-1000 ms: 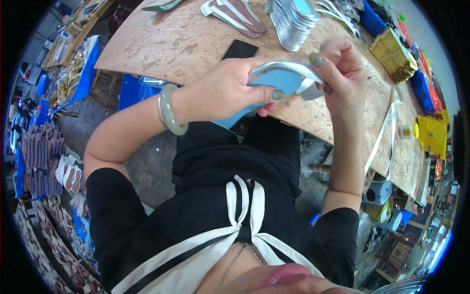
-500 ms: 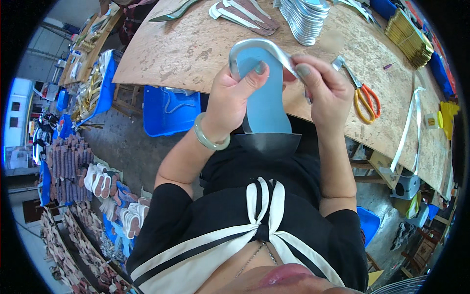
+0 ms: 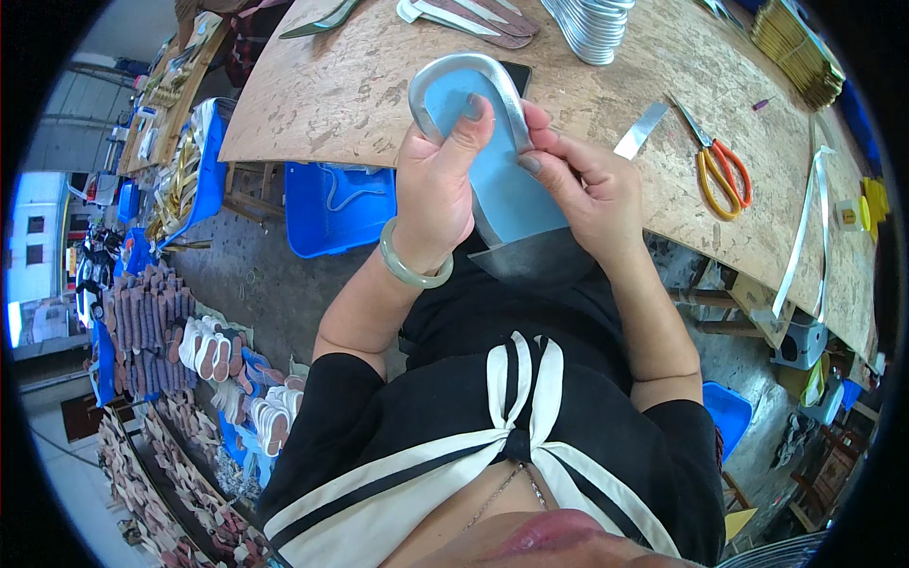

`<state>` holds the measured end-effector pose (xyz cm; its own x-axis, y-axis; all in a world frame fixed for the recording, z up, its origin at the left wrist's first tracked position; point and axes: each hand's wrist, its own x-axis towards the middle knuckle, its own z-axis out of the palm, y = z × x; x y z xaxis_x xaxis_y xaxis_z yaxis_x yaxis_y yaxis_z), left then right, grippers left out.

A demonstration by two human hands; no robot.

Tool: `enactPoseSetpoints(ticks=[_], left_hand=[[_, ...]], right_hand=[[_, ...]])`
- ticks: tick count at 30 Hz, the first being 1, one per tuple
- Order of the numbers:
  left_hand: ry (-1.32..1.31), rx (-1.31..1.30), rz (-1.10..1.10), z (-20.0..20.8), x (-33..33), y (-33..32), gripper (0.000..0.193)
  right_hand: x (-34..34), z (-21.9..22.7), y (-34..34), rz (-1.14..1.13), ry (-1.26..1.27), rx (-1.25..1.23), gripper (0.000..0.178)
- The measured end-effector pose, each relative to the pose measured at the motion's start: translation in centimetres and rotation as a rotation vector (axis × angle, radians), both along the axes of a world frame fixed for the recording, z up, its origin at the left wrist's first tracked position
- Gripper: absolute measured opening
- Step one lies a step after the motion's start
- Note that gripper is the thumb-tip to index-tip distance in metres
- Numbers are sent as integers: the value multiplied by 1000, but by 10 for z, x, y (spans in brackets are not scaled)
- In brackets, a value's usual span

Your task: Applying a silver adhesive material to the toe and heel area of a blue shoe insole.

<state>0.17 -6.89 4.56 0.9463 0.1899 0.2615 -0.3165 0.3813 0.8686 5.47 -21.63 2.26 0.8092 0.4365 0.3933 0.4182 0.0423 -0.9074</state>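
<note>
My left hand (image 3: 437, 185) grips a light blue shoe insole (image 3: 511, 180), thumb flat on its face and fingers behind. Silver edging strip (image 3: 466, 62) curves around the rounded toe end. My right hand (image 3: 597, 194) pinches this edging against the insole's right side between thumb and fingers. At the lower end, the heel part (image 3: 530, 254) is dark and rests over my lap. A flat silver strip end (image 3: 642, 130) shows beyond my right hand; whether it joins the edging is hidden. Orange-handled scissors (image 3: 721, 180) lie partly open on the table to the right.
The wooden table (image 3: 312, 104) holds a stack of silver-edged pieces (image 3: 592, 33), white-and-brown pieces (image 3: 464, 19), gold bundles (image 3: 795, 57) and a long white strip (image 3: 805, 232). A blue bin (image 3: 331, 232) stands below its left edge. Finished-looking sandals (image 3: 208, 348) sit at left.
The insole has shifted up and left, and its heel end now slants right. My right hand has moved left and down, from drawing the strip outward to pressing it at the insole's edge.
</note>
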Motion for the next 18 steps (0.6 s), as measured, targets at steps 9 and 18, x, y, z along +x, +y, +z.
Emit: enactPoseSetpoints(ticks=[9,18], left_hand=[[-9,-42,87,5,5,0,28],[-179,160,126,4,7,-11,25]], right_hand=[[11,-2,-13,155,27,-24,18],[16,-10,-13,109,-47,-93,15]])
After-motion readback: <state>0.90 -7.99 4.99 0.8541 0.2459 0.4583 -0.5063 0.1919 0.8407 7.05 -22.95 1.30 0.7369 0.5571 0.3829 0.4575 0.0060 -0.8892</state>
